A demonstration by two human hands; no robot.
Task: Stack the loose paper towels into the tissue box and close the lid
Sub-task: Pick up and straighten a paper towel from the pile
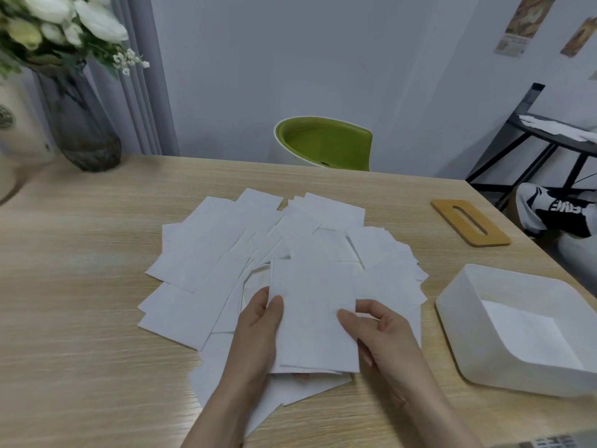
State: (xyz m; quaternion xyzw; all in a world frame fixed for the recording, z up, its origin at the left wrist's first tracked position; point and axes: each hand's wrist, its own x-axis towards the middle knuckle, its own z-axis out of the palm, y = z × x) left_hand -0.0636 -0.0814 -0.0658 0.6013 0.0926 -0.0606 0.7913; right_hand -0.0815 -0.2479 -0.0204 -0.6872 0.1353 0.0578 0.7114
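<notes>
Several white paper towels (pixel 226 250) lie spread in a loose overlapping pile on the wooden table (pixel 80 318). A small stack of towels (pixel 313 312) is held just above the pile. My left hand (pixel 258 334) grips its left edge, thumb on top. My right hand (pixel 378 331) grips its right edge, thumb on top as well. The white tissue box (pixel 468 331) stands open at the right, with a towel lying flat inside. Its wooden lid (pixel 470 221), with a slot in it, lies flat on the table behind the box.
A dark glass vase (pixel 80 124) with white flowers stands at the table's back left. A green chair (pixel 326 143) sits behind the far edge. At the right are a black metal rack (pixel 529 137) and a person's shoe (pixel 555 210).
</notes>
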